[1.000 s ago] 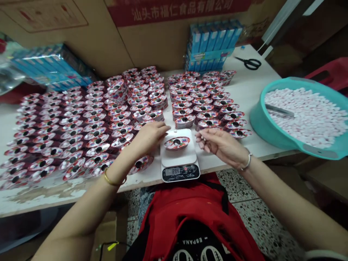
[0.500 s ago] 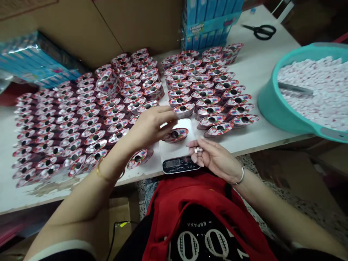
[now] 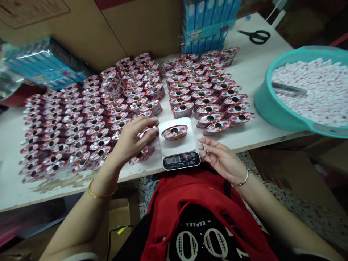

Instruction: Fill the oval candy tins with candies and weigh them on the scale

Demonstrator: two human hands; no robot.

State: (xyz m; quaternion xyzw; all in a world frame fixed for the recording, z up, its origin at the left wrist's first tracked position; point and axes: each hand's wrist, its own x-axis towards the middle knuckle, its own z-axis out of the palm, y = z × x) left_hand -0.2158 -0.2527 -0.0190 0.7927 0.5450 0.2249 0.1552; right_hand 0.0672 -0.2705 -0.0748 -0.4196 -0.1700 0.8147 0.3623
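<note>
A printed oval candy packet [image 3: 175,132] with a round hole in its top stands on the white kitchen scale [image 3: 178,145], whose lit display seems to read 87.5. My left hand [image 3: 136,138] is left of the scale, thumb and fingers around the top of another candy packet [image 3: 148,132] that they partly cover. Next to the scale's right edge, my right hand [image 3: 217,156] faces palm up with its fingers curled over a few small white candies [image 3: 205,150]. One more packet [image 3: 141,155] stands below my left hand.
Rows of identical packets [image 3: 95,127] fill the table's left; another block [image 3: 202,94] stands behind the scale. At right is a teal basin [image 3: 263,98] of white candies with a metal scoop [image 3: 289,88]. Blue boxes [image 3: 208,25] and scissors [image 3: 257,36] are at the back.
My left hand has moved left, from above the packet on the scale to a packet beside it. My right hand has shifted slightly right and its fingers have curled over the candies.
</note>
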